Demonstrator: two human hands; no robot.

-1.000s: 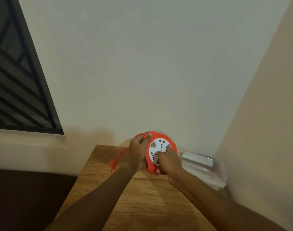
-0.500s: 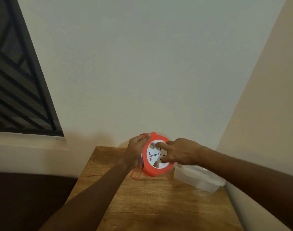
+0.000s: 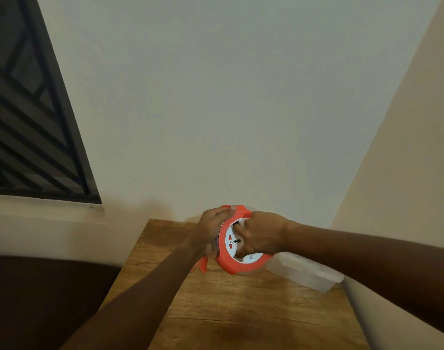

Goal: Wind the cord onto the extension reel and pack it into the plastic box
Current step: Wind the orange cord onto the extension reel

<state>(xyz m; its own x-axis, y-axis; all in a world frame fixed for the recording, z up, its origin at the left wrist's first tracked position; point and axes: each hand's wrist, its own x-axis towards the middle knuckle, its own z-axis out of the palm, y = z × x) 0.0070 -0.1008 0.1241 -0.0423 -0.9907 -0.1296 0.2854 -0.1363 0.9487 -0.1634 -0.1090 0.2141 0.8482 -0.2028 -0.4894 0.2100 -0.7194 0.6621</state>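
An orange extension reel (image 3: 237, 266) with a white socket face is held upright above the wooden table (image 3: 241, 311). My left hand (image 3: 212, 227) grips its left rim and back. My right hand (image 3: 260, 234) lies across the white face, fingers hooked into it. A short loop of orange cord (image 3: 202, 265) hangs below my left wrist. The clear plastic box (image 3: 306, 274) stands on the table to the right of the reel, partly behind my right forearm.
The table sits in a corner, with a pale wall behind and a beige wall (image 3: 405, 173) close on the right. A dark window grille (image 3: 26, 122) is at the upper left. Dark floor lies left of the table.
My right hand has swung from the reel's lower edge up over its face, turning the white centre. The hanging cord loop at the left has grown much shorter.
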